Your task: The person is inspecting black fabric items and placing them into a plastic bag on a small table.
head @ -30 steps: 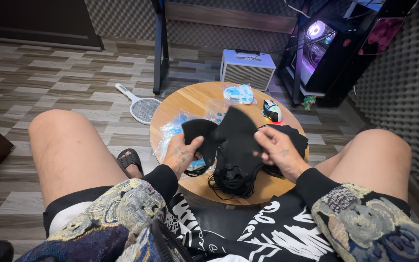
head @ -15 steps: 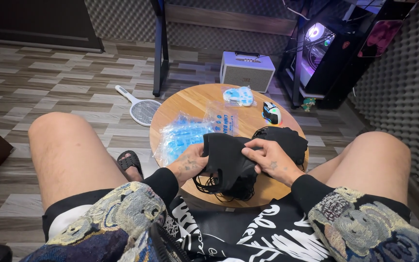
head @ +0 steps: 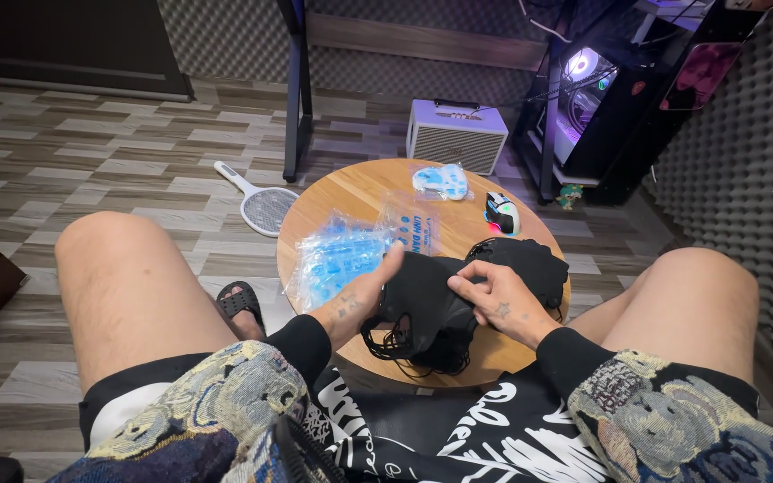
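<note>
A stack of black face masks (head: 427,309) with dangling ear loops lies on the near side of a round wooden table (head: 360,192). My left hand (head: 360,300) grips the stack's left edge, thumb on top. My right hand (head: 494,300) presses fingertips onto the stack's right side. More black masks (head: 530,264) lie just right of my right hand. A pile of clear blue-printed plastic bags (head: 337,255) sits beside my left hand.
A small sealed bag (head: 440,182) and a lit computer mouse (head: 501,213) lie on the far half of the table. On the floor are a racket-shaped swatter (head: 257,204), a white speaker box (head: 455,136) and a glowing computer tower (head: 597,98). My bare knees flank the table.
The masks were held up and spread a second ago; they now lie folded flat on the table. Both hands have come down and closer together on the stack.
</note>
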